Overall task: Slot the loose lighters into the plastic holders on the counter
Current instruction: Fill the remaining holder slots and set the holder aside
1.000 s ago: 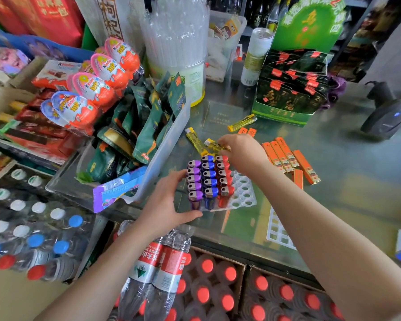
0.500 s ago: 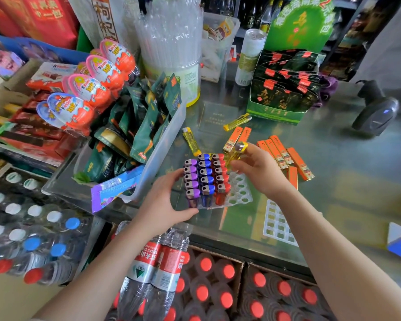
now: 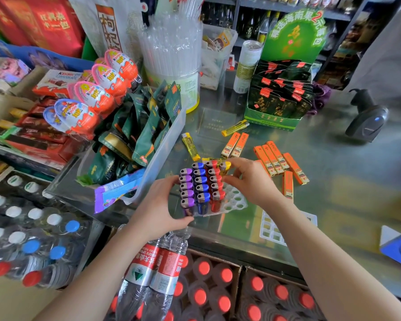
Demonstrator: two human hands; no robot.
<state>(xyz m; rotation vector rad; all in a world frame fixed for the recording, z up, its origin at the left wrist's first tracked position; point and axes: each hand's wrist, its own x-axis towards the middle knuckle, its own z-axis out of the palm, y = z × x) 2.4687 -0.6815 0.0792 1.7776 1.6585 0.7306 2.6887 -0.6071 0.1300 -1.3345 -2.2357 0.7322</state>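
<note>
Head view: a clear plastic holder tray with round sockets [image 3: 235, 201] lies on the glass-topped desk [image 3: 333, 172], near its front edge. Three columns of upright lighters fill its left part — purple-capped lighters [image 3: 186, 186], blue-capped lighters [image 3: 200, 180] and red-capped lighters [image 3: 214, 179] — while the sockets on its right stand open. The left hand [image 3: 159, 208] holds the tray's near left corner, thumb along the front edge and fingers [image 3: 171, 181] curled against the purple column. The right hand [image 3: 248, 179] pinches a yellow translucent lighter [image 3: 225, 166] between thumb and fingertips, holding it upright at the far end of the fourth column, just beside the red caps; whether it is seated in a socket cannot be told. Loose on the desk beyond the tray lie a yellow lighter with a white cap [image 3: 190, 145] and a second yellow lighter [image 3: 235, 127] farther back. Slim orange lighters [image 3: 276, 158] lie in a group to the right, with two more orange lighters [image 3: 234, 144] side by side behind the tray. A white rectangular-celled holder [image 3: 270, 230] rests near the desk's front edge, partly under the right forearm. A clear bin of green snack packets [image 3: 146, 135] stands to the left — touching nothing in the tray.
</note>
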